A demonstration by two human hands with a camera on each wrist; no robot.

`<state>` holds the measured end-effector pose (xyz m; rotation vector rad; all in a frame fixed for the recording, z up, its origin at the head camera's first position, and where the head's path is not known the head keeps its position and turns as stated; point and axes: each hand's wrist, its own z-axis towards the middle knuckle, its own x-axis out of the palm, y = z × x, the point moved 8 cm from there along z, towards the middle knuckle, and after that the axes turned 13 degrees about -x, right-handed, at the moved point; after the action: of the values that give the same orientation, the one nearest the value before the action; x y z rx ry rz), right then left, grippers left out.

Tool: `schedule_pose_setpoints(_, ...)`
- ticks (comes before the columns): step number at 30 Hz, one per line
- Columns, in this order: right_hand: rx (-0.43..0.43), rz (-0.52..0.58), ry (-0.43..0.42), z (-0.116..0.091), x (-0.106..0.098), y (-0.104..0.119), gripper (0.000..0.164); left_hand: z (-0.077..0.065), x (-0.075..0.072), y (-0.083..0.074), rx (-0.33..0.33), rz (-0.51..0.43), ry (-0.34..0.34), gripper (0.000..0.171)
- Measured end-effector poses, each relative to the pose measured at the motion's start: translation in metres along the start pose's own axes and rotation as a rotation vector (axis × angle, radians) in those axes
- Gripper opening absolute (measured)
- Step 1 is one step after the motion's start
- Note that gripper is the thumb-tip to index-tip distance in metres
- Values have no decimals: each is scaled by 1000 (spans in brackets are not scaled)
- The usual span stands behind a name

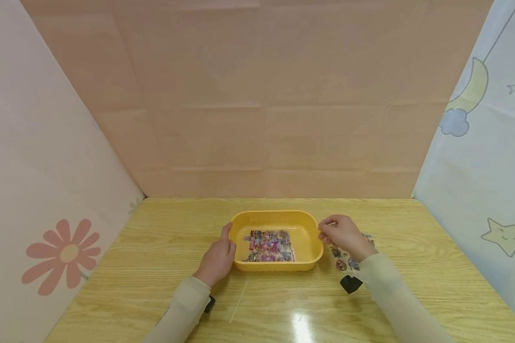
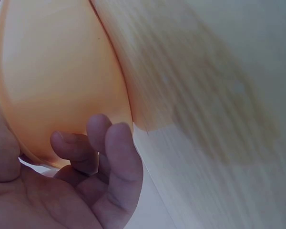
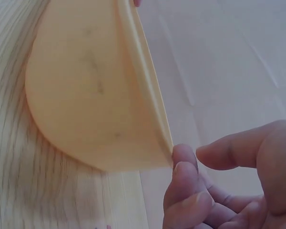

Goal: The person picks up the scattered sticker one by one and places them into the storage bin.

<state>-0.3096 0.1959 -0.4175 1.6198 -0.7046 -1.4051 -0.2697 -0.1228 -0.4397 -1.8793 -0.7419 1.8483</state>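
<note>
A shallow yellow plastic basin with rounded corners stands on the wooden table. Inside it lies a sheet crowded with small colourful cartoon figures. My left hand grips the basin's left end, with the thumb at the rim and the fingers curled against the outer wall in the left wrist view. At the right end, my right hand has loosely bent fingers touching the rim; in the right wrist view the thumb stands apart from it. Under the right forearm lies a clear sheet with colourful round stickers, partly hidden.
The wooden table meets a plain brownish backdrop behind the basin. Patterned panels rise at both sides, with a pink flower on the left and a moon on the right. A black object sits by the right wrist.
</note>
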Motion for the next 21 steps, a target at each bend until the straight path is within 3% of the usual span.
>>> schedule_pose_setpoints(11,45,-85,-29,-14,-21,-22,38,-1,0,0,-12,0,4,53)
schedule_pose_setpoints(21,74,-362,-3,-28,-44,-41,47,-3,-1,-1,-10,2,-2,53)
